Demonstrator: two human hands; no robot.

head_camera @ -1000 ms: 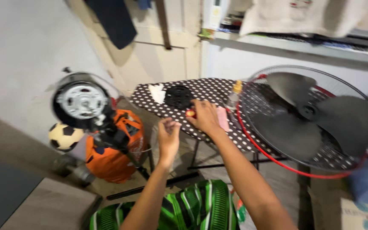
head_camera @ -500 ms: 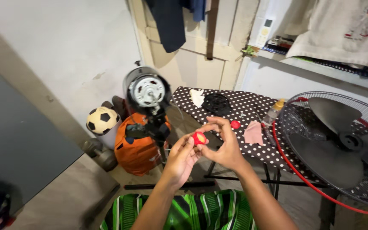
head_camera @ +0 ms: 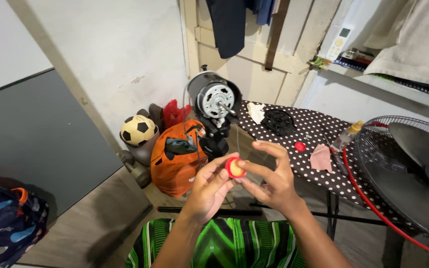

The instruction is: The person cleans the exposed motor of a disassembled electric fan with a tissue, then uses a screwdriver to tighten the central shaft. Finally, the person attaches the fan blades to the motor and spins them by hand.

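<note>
Pinching a small red cap [head_camera: 234, 167] between fingertips, left hand [head_camera: 208, 191] and right hand [head_camera: 273, 181] meet above the green striped lap [head_camera: 214, 245]. Just beyond: bare fan motor [head_camera: 215, 101] on its stand, orange bag [head_camera: 176, 156]. Farther right, polka-dot ironing board [head_camera: 319, 124] and fan grille [head_camera: 403, 168].

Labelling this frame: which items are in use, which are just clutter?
In use:
left hand
right hand
small round red plastic cap, pinched between both
bare fan motor on its stand

Lying about:
black-and-white football
orange bag
pink cloth
</note>
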